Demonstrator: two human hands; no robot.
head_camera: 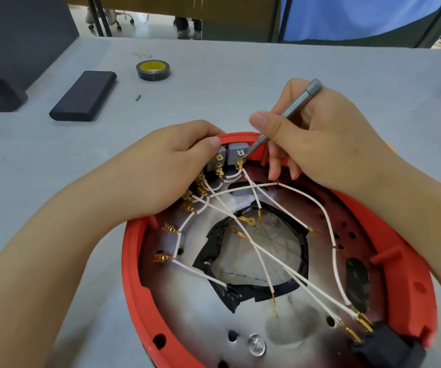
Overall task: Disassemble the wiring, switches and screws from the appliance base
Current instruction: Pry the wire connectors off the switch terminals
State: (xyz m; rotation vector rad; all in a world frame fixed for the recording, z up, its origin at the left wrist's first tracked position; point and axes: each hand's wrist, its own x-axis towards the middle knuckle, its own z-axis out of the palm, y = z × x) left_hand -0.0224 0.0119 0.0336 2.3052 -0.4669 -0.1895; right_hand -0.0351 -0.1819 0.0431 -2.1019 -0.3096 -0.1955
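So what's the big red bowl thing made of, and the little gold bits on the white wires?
The round red appliance base looks like matt moulded plastic: even colour, thick rim, moulded ribs. The small gold wire terminals look like shiny brass-coloured metal, since they glint; which metal exactly is unclear.

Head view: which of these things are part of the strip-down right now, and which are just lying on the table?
In the job:
red appliance base
grey switches
white wires
grey tool, held in right hand
left hand, steadying the switches

Lying about:
tape roll
black block
small loose bit
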